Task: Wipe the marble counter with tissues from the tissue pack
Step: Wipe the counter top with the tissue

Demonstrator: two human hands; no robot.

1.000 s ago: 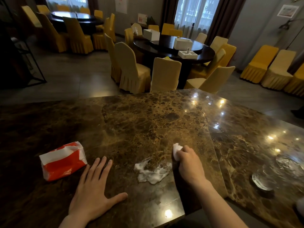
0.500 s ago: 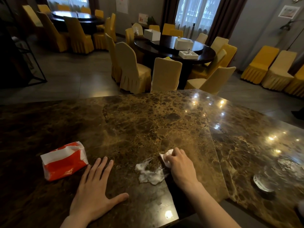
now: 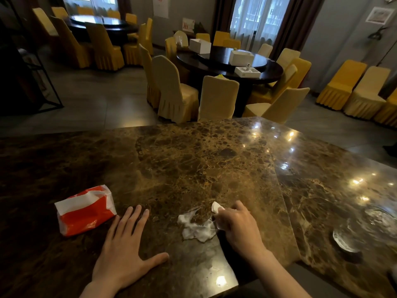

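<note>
1. Sitting far left on the marble surface: a red & white tissue pack, lying flat w/ its white top flap loose.
2. Just right of the pack, the left hand lies flat on the surface, palm down, fingers spread, holding nothing. Its fingertips are near the pack's corner but not touching it.
3. Next comes a white foamy mess on the surface, btwn the two hands.
4. The right hand is closed around a small white tissue; a bit of it pokes out past the fingers. The hand touches the right edge of the mess.
5. Far right, a clear glass dish sits on the surface, well apart from the hands.
</note>
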